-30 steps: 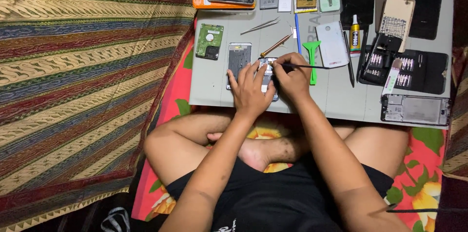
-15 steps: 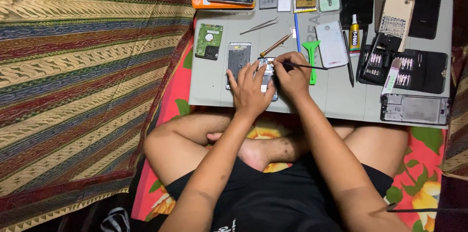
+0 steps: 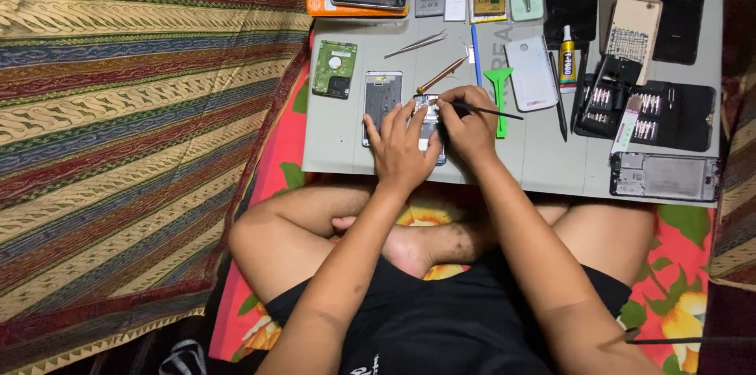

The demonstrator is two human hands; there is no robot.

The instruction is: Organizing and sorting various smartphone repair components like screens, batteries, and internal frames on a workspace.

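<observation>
Mid-frame on the grey counter [image 3: 339, 146], left hand [image 3: 402, 150] lies flat pinning the opened phone [image 3: 429, 127], right hand [image 3: 468, 119] pinches a thin black tool [image 3: 492, 113]; phone looks light, stiff, fragile, best gripped by edges.

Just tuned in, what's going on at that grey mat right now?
A person sits cross-legged at a grey work mat strewn with phone parts. The left hand presses down on an opened phone, while the right hand holds a thin black tool at its upper end. Beside them lie a bare phone frame, a green pry tool, tweezers and a screwdriver bit case.
</observation>
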